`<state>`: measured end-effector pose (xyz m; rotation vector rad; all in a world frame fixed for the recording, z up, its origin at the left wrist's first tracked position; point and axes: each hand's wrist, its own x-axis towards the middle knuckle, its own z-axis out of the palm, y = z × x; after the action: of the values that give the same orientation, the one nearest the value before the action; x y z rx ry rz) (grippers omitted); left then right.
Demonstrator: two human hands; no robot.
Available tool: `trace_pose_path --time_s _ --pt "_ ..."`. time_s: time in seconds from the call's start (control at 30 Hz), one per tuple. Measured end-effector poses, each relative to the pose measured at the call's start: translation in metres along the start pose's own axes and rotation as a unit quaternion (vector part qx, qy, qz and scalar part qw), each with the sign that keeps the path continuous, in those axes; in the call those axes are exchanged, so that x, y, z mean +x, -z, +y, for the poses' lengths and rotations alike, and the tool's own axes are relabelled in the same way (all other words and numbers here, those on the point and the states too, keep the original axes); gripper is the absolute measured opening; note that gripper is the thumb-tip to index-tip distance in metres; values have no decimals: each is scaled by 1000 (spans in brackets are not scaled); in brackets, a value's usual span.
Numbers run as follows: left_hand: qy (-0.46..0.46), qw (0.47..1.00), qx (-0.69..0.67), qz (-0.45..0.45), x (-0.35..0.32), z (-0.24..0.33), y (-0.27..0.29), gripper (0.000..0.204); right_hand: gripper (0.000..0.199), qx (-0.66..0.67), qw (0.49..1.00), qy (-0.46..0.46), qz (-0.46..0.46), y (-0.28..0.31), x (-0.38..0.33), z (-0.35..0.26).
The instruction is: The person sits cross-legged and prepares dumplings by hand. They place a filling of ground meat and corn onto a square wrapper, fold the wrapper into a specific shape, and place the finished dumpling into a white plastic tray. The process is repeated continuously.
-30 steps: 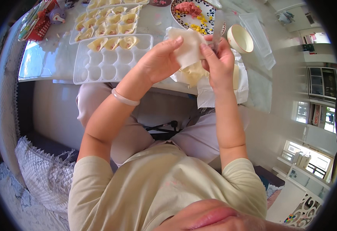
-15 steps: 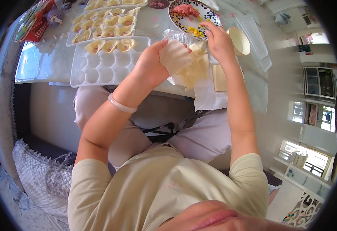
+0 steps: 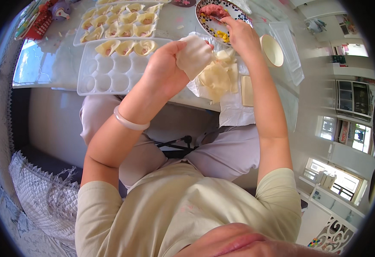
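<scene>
My left hand [image 3: 166,70] holds a pale, thin dough wrapper [image 3: 194,56] across its palm, the thumb on its edge. The fingertips show behind the wrapper. Over the patterned plate [image 3: 203,27], my right hand [image 3: 241,37] is closed on a thin utensil [image 3: 215,18] whose tip meets the pink minced meat [image 3: 213,10]; its exact kind is too small to tell. Yellow corn kernels [image 3: 224,36] lie lower on that plate. Between my hands, loose wrappers [image 3: 217,79] are heaped on a white plastic sheet [image 3: 234,112].
A white moulded tray [image 3: 106,81] has several filled wontons [image 3: 125,48] in its far row. Behind it stands a fuller tray [image 3: 76,40]. A cream bowl [image 3: 272,50], a clear lid [image 3: 287,53] and a square wrapper stack [image 3: 247,91] are at right. A red basket [image 3: 39,29] sits far left.
The utensil in my right hand has shifted up to the minced meat. My left hand still holds the wrapper, now turned a little flatter. The whole view has shifted slightly.
</scene>
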<state>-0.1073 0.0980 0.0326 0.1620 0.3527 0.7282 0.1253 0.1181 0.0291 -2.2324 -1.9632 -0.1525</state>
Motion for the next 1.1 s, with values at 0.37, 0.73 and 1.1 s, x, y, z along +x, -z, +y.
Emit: trace_pose_path --time_s 0.37,0.73,1.1 --pt "-37 998 14 44 17 1 12 38 31 197 976 8 -87 13 10 19" --pt "-49 999 2 3 23 -1 15 45 32 287 938 187 45 40 -82 -41" --pt "-81 996 -43 -16 25 3 24 48 33 173 978 112 29 50 -128 -72"
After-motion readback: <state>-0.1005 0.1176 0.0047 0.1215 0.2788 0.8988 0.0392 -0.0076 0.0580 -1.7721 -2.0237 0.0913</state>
